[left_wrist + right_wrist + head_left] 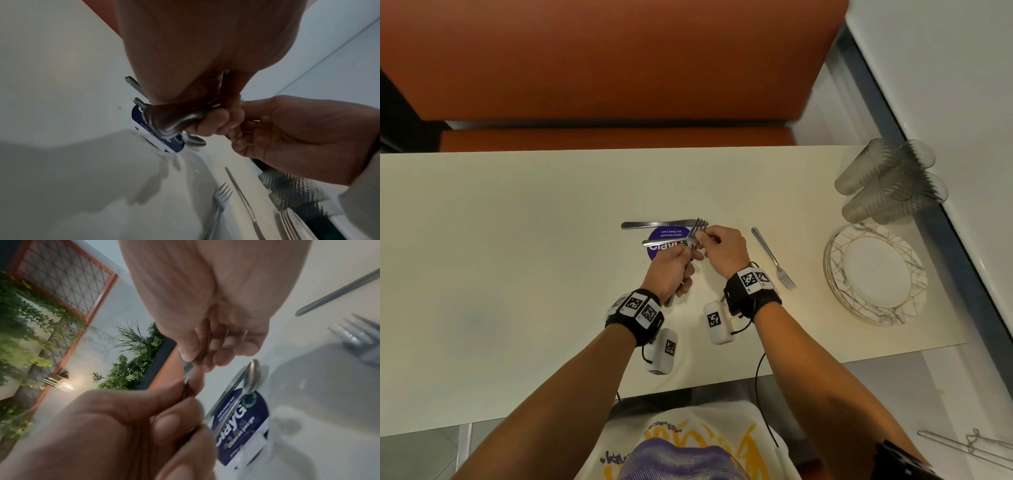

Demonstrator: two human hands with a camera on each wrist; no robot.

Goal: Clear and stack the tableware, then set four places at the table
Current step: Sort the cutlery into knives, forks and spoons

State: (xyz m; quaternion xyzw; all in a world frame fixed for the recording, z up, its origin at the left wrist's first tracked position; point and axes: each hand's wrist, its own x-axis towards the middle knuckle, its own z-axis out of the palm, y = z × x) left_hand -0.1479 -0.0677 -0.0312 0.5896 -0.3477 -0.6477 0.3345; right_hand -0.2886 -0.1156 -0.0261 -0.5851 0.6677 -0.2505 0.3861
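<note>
Over the middle of the cream table my two hands meet. My left hand grips a bundle of forks by the handles; their ends fan out under the fist. My right hand pinches the forks just below the tines, which point away from me. Beneath the hands a spoon lies across a round purple sticker, also visible in the right wrist view. A knife lies flat just behind the sticker. A single fork lies to the right of my right hand.
A stack of marble-patterned plates sits at the table's right end, with several ribbed grey glasses behind it against the wall. An orange bench runs along the far side. The table's left half is bare surface.
</note>
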